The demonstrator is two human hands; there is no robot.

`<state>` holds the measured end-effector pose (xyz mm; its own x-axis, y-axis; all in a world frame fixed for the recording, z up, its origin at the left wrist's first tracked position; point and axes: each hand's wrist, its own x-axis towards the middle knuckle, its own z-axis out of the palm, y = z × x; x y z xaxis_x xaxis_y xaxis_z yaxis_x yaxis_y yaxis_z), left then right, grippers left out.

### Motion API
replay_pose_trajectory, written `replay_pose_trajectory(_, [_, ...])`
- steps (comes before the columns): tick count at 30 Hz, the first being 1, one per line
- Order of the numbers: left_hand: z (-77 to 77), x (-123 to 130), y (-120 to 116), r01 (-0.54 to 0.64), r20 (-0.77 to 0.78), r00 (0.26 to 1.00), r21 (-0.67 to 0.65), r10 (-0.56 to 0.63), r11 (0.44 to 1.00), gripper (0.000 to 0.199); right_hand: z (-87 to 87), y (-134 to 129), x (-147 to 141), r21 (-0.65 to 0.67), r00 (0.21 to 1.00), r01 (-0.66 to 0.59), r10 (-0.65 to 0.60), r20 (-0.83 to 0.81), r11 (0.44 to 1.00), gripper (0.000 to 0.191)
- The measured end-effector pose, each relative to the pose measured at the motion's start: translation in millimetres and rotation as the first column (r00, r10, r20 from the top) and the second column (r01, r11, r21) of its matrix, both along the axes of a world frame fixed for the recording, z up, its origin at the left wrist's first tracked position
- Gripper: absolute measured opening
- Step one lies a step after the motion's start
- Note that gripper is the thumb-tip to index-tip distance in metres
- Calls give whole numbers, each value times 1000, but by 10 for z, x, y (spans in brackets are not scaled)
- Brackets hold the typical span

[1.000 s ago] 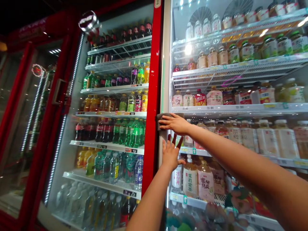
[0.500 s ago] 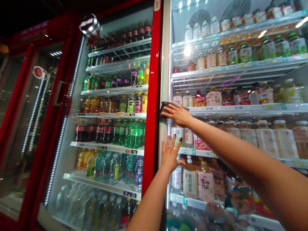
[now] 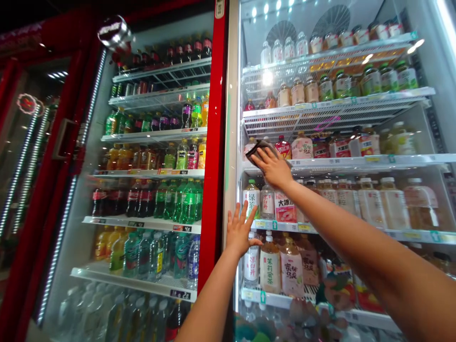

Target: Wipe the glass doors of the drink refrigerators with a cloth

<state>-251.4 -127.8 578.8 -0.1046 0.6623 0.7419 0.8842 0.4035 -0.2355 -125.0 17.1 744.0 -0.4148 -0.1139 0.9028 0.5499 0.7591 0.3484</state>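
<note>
My right hand [image 3: 272, 166] presses a dark grey cloth [image 3: 258, 149] flat against the glass door [image 3: 320, 57] of a drinks cooler, high on the door's left side. My left hand [image 3: 240, 230] rests lower on the same glass, fingers spread, holding nothing. It sits just right of the door's white inner frame [image 3: 231, 142]. Behind the glass, shelves carry bottled teas and juices, and the cloth covers part of the top row near my right hand.
A red door frame [image 3: 213, 142] divides this door from a neighbouring glass door, which is stocked with colas, sodas and water. That door has a pull handle [image 3: 64, 137] at its left edge. Further left stands another red-framed cooler door [image 3: 14, 166].
My right hand and the cloth have moved up and rightward along the glass, away from the door frame. My left hand stays nearly in place, and the view has swung slightly.
</note>
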Motion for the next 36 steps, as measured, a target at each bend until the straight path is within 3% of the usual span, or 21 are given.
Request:
replay_pose_trajectory(2, [-5, -8, 5, -1, -5, 1000, 1, 1, 1000, 131, -146, 96, 130, -30, 994, 23, -26, -108, 999, 69])
replay_pose_trajectory(5, [-1, -11, 6, -5, -18, 1000, 9, 6, 1000, 130, -320, 118, 235, 59, 996, 15, -20, 90, 998, 69])
replay_pose_trajectory(8, [8, 2, -3, -8, -34, 999, 18, 9, 1000, 129, -270, 151, 363, 89, 979, 6, -23, 202, 996, 66])
replay_pose_trajectory(11, [18, 41, -18, -20, -30, 999, 15, 20, 1000, 128, -226, 296, 586, -41, 997, 79, -79, 9, 996, 65])
replay_pose_trajectory(14, [26, 110, -23, -19, -13, 1000, 25, 20, 1000, 130, -367, 400, 750, -163, 980, 139, -159, -120, 977, 72])
replay_pose_trajectory(18, [62, 259, 31, 20, 11, 1000, 40, -20, 999, 130, -442, 384, 804, -23, 990, 81, -77, 121, 996, 73])
replay_pose_trajectory(20, [93, 358, 101, 39, -8, 999, 47, -38, 998, 128, -353, 411, 873, -3, 986, 55, -54, 156, 998, 69])
replay_pose_trajectory(22, [120, 467, 195, 59, -46, 997, 55, -56, 997, 125, -287, 494, 1006, -66, 995, 83, -79, 64, 994, 67])
replay_pose_trajectory(26, [144, 700, 412, 87, -65, 994, 70, -82, 994, 125, -464, 633, 1250, -261, 969, 163, -205, -140, 952, 72])
replay_pose_trajectory(29, [171, 882, 578, 103, -79, 992, 63, -97, 993, 126, -599, 607, 1274, -173, 989, 150, -151, 8, 973, 69])
replay_pose_trajectory(32, [224, 1059, 748, 107, -88, 991, 68, -101, 992, 127, -486, 621, 1311, -77, 987, 82, -70, 144, 994, 63])
replay_pose_trajectory(36, [273, 1262, 954, 128, -98, 988, 61, -122, 990, 128, -374, 855, 1565, -160, 995, 95, -100, -29, 983, 67])
